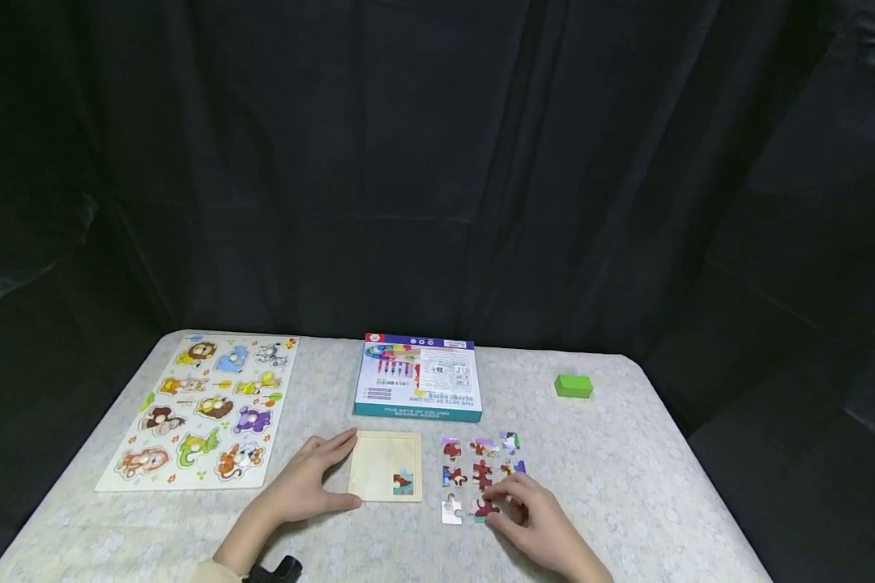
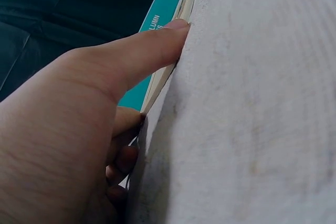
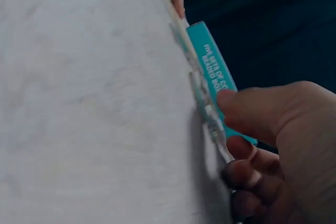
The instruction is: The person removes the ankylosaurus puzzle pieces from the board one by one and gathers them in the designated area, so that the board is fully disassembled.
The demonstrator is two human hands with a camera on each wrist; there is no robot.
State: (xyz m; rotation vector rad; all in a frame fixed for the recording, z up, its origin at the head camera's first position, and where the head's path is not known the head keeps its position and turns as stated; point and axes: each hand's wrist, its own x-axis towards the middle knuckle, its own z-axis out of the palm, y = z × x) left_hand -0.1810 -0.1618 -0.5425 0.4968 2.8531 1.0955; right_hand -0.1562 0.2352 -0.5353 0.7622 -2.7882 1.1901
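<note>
A square wooden puzzle tray point(image 1: 379, 465) lies on the table, with one red and teal puzzle piece point(image 1: 403, 483) in its lower right corner. My left hand point(image 1: 302, 482) rests at the tray's left side, index finger near the upper corner and thumb at the lower one. Its thumb point(image 2: 157, 48) lies fairly straight along the edge in the left wrist view. To the right, my right hand point(image 1: 535, 522) pinches a dark red jigsaw piece point(image 1: 484, 508) between thumb and index finger. Several other loose pieces point(image 1: 452, 476) lie in rows beside that hand.
A flat box point(image 1: 417, 380) of beaded columns lies behind the tray. An animal peg puzzle board point(image 1: 211, 413) lies at the left, a green block point(image 1: 574, 386) at the back right. A black object point(image 1: 280, 569) shows below the left wrist. Black cloth hangs behind the table.
</note>
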